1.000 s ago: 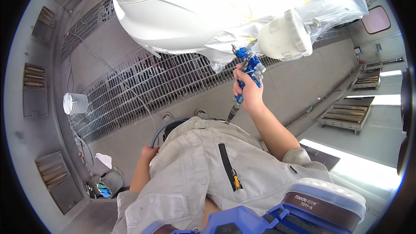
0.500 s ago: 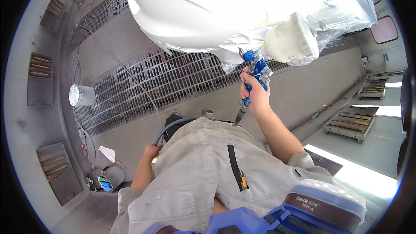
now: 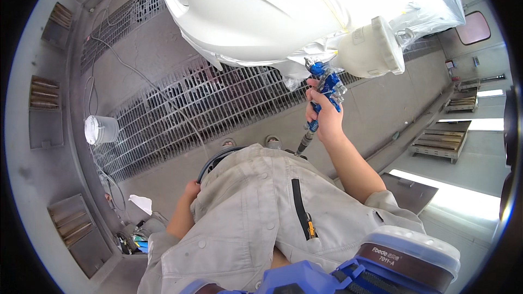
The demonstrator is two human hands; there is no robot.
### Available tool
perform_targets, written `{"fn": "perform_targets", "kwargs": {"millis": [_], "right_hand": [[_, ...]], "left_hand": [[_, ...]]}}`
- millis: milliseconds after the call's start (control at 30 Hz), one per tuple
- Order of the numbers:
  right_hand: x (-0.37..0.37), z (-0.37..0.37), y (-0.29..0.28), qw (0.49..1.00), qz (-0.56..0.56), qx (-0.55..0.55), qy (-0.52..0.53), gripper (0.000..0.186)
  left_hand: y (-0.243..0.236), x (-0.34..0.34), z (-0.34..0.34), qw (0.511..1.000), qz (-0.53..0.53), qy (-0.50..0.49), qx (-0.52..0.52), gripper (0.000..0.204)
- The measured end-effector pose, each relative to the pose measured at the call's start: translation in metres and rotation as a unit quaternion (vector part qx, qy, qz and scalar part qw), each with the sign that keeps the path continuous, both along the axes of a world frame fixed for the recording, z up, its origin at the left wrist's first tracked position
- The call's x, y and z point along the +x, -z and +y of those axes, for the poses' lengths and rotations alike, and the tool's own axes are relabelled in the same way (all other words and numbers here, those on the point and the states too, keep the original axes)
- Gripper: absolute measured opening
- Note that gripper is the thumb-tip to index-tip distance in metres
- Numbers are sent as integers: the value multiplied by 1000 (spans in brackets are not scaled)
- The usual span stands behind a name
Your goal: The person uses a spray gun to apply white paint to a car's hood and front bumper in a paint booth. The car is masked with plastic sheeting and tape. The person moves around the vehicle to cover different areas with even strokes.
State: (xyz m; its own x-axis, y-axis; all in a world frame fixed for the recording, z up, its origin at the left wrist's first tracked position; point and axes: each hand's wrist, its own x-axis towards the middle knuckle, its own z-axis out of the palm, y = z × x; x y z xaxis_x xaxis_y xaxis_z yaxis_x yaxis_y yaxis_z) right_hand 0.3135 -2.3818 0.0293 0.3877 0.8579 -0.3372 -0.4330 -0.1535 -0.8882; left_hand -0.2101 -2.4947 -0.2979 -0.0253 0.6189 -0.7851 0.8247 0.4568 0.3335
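A blue spray gun (image 3: 328,83) is gripped in my right hand (image 3: 327,114), its nozzle pointing up and left at the white car body (image 3: 239,27). On top of the gun sits a whitish plastic paint cup (image 3: 370,49), tilted over. The air fitting below the handle (image 3: 305,144) leads down toward my waist. My left hand (image 3: 192,189), low at my left side, is closed around a grey air hose (image 3: 210,162) that bends across my front. Masking film (image 3: 436,2) and yellow tape (image 3: 321,0) cover the upper and right parts of the body.
A metal floor grating (image 3: 158,114) runs beneath the car. A white bucket (image 3: 101,130) stands on its left end, with a thin cable (image 3: 122,62) along the floor. A crumpled white sheet (image 3: 141,203) and a cluttered bin (image 3: 136,237) lie lower left. Slatted wall vents (image 3: 441,141) line the right.
The view has shifted slightly, and the car body appears a little further right. My right hand still holds the spray gun near the panel; the left hand keeps the hose.
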Motion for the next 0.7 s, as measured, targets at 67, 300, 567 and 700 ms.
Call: {"fn": "perform_targets", "kwargs": {"millis": [67, 300, 567, 700], "right_hand": [[-17, 4, 1, 1000, 8, -8, 7, 33], [-71, 9, 10, 998, 3, -22, 54, 30], [-122, 4, 19, 995, 3, -41, 94, 31], [-140, -2, 22, 993, 7, -41, 109, 30]], "left_hand": [[-2, -17, 10, 1000, 10, 17, 5, 33], [8, -73, 44, 999, -24, 33, 7, 35], [116, -158, 39, 994, -21, 106, -14, 43], [88, -174, 51, 995, -40, 86, -24, 40]]}}
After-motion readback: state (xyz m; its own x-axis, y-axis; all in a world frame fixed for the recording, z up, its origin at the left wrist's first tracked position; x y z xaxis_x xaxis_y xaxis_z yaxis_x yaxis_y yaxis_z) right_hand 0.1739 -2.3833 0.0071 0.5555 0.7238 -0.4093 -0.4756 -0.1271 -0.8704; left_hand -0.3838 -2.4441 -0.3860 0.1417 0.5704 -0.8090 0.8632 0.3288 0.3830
